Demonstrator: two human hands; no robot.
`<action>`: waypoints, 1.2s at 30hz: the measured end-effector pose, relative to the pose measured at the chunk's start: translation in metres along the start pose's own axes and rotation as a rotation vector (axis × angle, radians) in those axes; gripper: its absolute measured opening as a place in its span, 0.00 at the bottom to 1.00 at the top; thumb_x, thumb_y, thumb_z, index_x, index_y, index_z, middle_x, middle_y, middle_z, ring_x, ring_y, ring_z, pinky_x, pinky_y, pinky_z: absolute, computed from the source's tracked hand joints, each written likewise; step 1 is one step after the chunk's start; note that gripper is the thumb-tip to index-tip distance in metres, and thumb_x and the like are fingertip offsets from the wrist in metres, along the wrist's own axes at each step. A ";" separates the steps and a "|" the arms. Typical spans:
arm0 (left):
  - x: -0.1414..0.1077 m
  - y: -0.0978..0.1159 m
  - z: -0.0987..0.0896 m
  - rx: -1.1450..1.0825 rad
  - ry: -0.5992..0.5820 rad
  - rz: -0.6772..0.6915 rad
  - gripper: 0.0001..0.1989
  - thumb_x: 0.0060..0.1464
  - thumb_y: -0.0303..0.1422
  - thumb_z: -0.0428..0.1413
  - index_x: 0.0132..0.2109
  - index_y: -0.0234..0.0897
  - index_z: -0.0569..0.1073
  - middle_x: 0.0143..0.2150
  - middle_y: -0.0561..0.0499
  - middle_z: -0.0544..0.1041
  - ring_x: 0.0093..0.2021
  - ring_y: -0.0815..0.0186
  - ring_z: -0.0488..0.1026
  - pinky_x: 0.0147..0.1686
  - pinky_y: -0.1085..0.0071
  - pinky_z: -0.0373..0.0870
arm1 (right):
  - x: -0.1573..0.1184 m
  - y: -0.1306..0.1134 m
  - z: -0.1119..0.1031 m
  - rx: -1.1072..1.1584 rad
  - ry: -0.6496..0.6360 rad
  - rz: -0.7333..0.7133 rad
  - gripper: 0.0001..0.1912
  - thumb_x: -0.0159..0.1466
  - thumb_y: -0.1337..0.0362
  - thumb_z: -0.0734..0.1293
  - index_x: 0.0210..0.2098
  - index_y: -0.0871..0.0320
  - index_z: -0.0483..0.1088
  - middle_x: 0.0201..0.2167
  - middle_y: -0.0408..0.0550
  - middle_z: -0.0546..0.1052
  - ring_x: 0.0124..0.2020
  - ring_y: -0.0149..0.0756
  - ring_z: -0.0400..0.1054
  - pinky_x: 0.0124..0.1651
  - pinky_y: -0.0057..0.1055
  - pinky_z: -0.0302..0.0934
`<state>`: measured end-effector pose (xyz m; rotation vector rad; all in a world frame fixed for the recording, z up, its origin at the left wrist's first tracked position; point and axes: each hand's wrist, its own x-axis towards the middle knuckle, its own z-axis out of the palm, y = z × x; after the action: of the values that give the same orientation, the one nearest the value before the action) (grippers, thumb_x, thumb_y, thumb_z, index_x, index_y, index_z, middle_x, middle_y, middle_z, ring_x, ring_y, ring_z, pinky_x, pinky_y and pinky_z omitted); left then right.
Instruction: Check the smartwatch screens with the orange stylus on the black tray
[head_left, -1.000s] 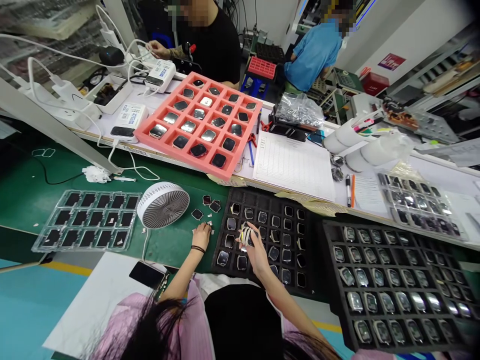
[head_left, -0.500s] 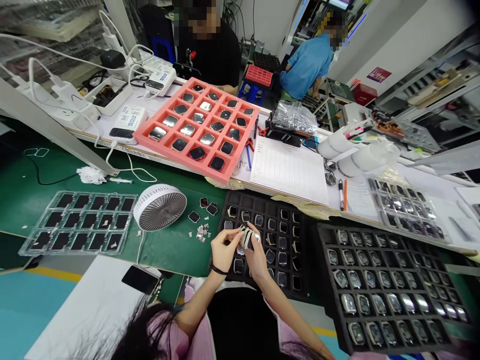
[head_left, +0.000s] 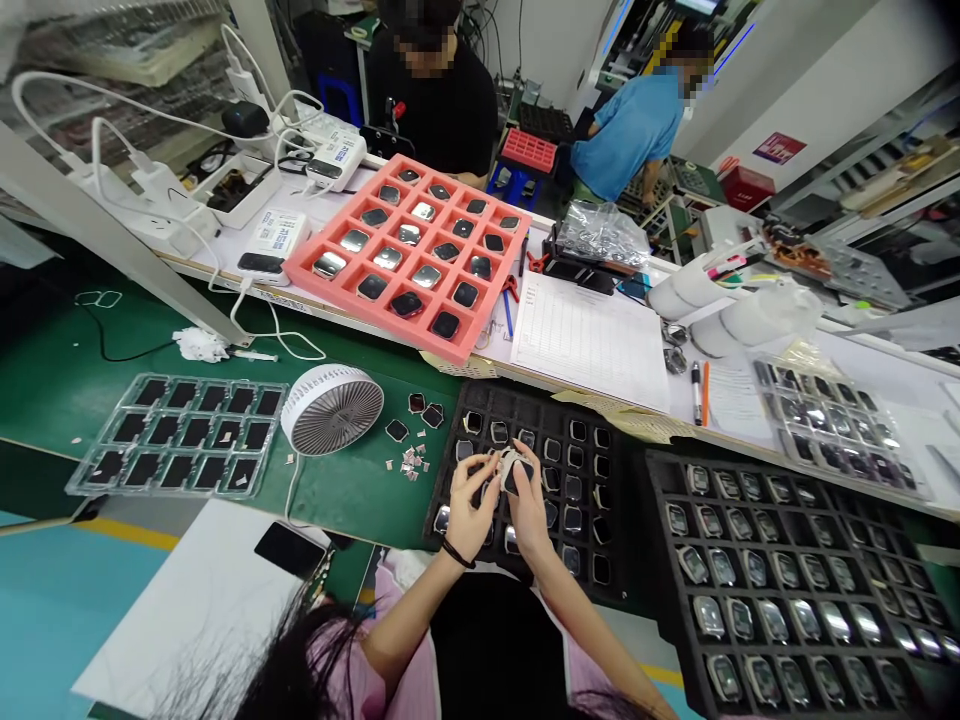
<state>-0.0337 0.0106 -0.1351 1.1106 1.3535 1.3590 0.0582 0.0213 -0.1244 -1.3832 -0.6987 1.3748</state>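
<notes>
Above the black foam tray (head_left: pixel 480 395), my right hand (head_left: pixel 531 510) is closed around a small watch-like case (head_left: pixel 517 474), its dark face partly showing. My left hand (head_left: pixel 474 500) meets it from the left, thumb and fingers bent at the case's edge; whatever it pinches is too small to name. Rows of similar watch cases lie in the tray's compartments beneath and around my hands, some hidden by them. Left of the tray, several loose tiny pieces (head_left: pixel 409 462) and a few dark square parts (head_left: pixel 397 430) lie on the green mat (head_left: pixel 360 510).
A white fan (head_left: pixel 334 410) and clear tray (head_left: pixel 180 432) stand left. A pink tray (head_left: pixel 409 255) sits on the shelf ahead. Another black tray (head_left: pixel 757 590) is at right. A phone (head_left: pixel 290 549) lies lower left. Two people are beyond the shelf.
The view has shifted slightly, so most things appear further right. My left fingers have opened out from their tight pinch and sit lower by the case, which my right hand still holds.
</notes>
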 end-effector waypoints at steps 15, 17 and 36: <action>0.009 -0.011 -0.015 -0.042 0.069 0.086 0.10 0.55 0.37 0.57 0.33 0.36 0.80 0.37 0.45 0.75 0.39 0.62 0.74 0.41 0.66 0.73 | 0.000 0.004 0.010 0.170 -0.115 0.092 0.25 0.60 0.50 0.66 0.54 0.51 0.64 0.40 0.46 0.76 0.43 0.38 0.70 0.47 0.35 0.62; 0.012 -0.008 -0.018 -0.036 0.055 0.072 0.10 0.55 0.37 0.57 0.32 0.35 0.78 0.36 0.45 0.77 0.38 0.63 0.75 0.38 0.68 0.73 | 0.001 0.002 0.010 0.168 -0.118 0.093 0.27 0.59 0.49 0.66 0.55 0.51 0.63 0.40 0.46 0.76 0.43 0.39 0.70 0.46 0.35 0.62; 0.035 0.006 -0.040 0.149 -0.184 0.441 0.07 0.58 0.32 0.56 0.39 0.35 0.77 0.35 0.47 0.80 0.35 0.65 0.77 0.37 0.69 0.75 | 0.005 -0.014 0.007 0.317 -0.198 0.302 0.18 0.58 0.53 0.68 0.44 0.55 0.71 0.30 0.44 0.75 0.27 0.33 0.68 0.27 0.29 0.60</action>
<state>-0.0800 0.0364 -0.1293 1.6659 1.1291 1.4338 0.0563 0.0321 -0.1119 -1.1393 -0.3835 1.7941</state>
